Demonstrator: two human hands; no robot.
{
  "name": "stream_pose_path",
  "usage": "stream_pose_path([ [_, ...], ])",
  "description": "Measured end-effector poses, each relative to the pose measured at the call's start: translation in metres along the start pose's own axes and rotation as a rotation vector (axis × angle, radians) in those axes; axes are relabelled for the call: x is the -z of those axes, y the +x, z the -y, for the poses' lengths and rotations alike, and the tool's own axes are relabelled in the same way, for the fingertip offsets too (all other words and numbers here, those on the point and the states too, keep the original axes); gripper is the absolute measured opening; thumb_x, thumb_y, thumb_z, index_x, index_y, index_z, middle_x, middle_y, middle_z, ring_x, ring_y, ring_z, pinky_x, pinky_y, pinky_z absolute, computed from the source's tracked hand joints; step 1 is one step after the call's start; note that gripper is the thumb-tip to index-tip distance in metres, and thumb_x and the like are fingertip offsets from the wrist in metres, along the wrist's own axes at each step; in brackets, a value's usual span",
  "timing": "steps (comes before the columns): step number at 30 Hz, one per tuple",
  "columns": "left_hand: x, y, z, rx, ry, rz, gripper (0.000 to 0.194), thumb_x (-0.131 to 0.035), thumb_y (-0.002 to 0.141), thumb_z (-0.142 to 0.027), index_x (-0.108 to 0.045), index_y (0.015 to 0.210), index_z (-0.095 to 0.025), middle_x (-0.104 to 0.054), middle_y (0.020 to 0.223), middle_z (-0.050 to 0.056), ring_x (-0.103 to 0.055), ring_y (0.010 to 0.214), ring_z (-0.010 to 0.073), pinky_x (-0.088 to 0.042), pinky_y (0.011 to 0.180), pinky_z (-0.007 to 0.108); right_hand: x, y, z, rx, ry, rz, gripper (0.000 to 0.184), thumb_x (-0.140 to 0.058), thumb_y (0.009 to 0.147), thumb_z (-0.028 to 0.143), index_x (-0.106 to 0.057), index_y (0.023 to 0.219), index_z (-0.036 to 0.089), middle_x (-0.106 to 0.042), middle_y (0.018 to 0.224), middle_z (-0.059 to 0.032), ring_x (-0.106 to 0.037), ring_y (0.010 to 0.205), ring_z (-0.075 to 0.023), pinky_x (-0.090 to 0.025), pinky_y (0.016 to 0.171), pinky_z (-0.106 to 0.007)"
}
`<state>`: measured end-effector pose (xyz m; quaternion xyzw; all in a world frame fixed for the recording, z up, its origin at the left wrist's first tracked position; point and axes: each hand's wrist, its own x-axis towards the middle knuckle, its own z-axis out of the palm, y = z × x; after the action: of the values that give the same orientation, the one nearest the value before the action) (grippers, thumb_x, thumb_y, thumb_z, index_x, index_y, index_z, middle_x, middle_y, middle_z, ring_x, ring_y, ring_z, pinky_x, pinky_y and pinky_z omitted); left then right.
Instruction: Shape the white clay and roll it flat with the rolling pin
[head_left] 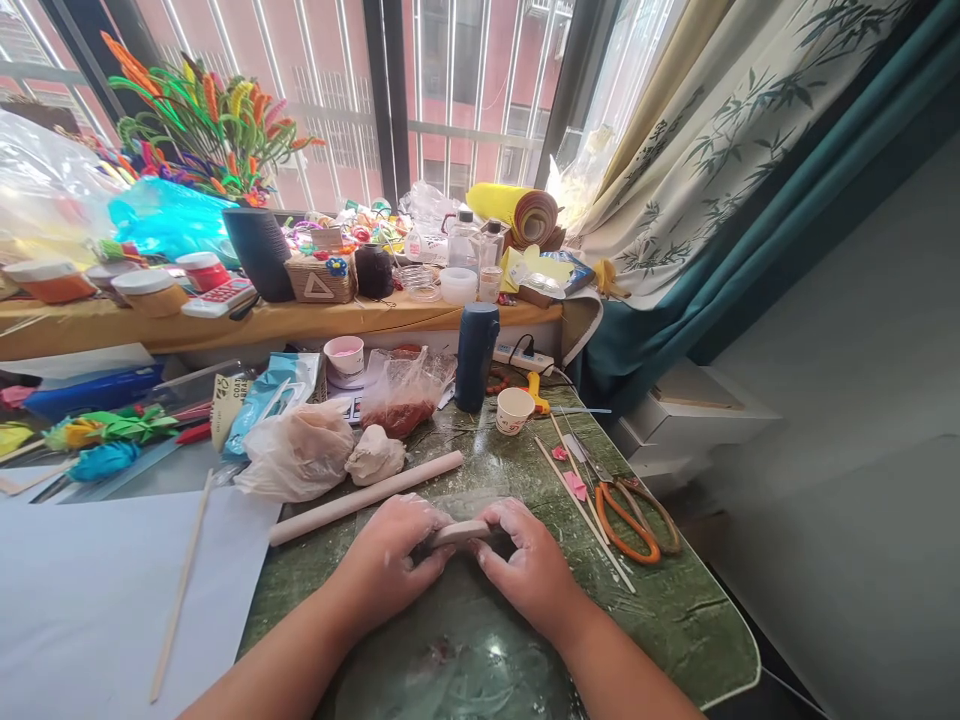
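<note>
Between both hands, just above the green table (675,620), is a flat slab of pale clay (461,533). My left hand (394,550) pinches its left end between thumb and fingers. Its right end sits in the grip of my right hand (525,560). White residue coats the fingers of both hands. Just beyond them a pale rolling pin (367,497) lies at a slant. A lump of whitish clay (375,456) rests behind the pin, touching a plastic bag (300,450) with pale material inside.
Orange-handled scissors (630,520) and thin wooden sticks (585,515) lie to the right. Farther back stand a paper cup (515,411), a dark blue bottle (477,357) and a bag of reddish-brown clay (405,395). White paper (97,600) with a stick covers the left side.
</note>
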<state>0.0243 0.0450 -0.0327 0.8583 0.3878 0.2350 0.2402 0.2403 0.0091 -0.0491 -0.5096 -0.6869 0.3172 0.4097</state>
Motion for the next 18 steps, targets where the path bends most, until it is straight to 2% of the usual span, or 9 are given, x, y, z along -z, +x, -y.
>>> stream_pose_path([
  [11,0.0025,0.0016,-0.0049,0.007,-0.075,-0.026,0.019,-0.062,0.085,-0.013,-0.069,0.098,-0.024,-0.07,0.098,0.004,-0.063,0.092,0.022,-0.05,0.086,0.034,-0.0052,0.0013,-0.0052,-0.003,-0.098,0.062,0.008,-0.064,0.088,0.017,-0.062,0.083,0.024,-0.063,0.085,-0.0009,-0.058,0.085,-0.0212,-0.046,0.078,-0.033],
  [13,0.0,0.0022,-0.0024,0.018,-0.062,-0.031,0.013,-0.065,0.084,-0.015,-0.068,0.093,-0.023,-0.071,0.098,0.004,-0.063,0.092,0.0222,-0.05,0.086,0.034,-0.0046,0.0002,-0.0051,0.004,-0.067,0.045,0.009,-0.066,0.086,0.017,-0.064,0.092,0.024,-0.065,0.092,-0.0022,-0.059,0.09,-0.0224,-0.047,0.082,-0.035],
  [16,-0.0029,0.0024,0.0007,0.013,-0.032,-0.002,0.008,-0.065,0.085,-0.015,-0.066,0.081,-0.022,-0.071,0.089,0.002,-0.063,0.085,0.0211,-0.049,0.08,0.034,-0.002,-0.0011,-0.0036,0.031,0.008,0.022,0.025,-0.068,0.086,0.018,-0.064,0.109,0.025,-0.067,0.105,-0.0041,-0.06,0.099,-0.0232,-0.047,0.089,-0.036],
  [18,-0.0027,0.002,0.0012,-0.006,-0.031,0.005,0.01,-0.063,0.086,-0.014,-0.067,0.084,-0.023,-0.071,0.087,0.001,-0.063,0.084,0.0205,-0.048,0.08,0.033,-0.0004,-0.0009,-0.0026,0.046,0.013,0.034,0.016,-0.066,0.089,0.018,-0.066,0.103,0.026,-0.068,0.099,-0.0028,-0.06,0.095,-0.0221,-0.047,0.086,-0.035],
])
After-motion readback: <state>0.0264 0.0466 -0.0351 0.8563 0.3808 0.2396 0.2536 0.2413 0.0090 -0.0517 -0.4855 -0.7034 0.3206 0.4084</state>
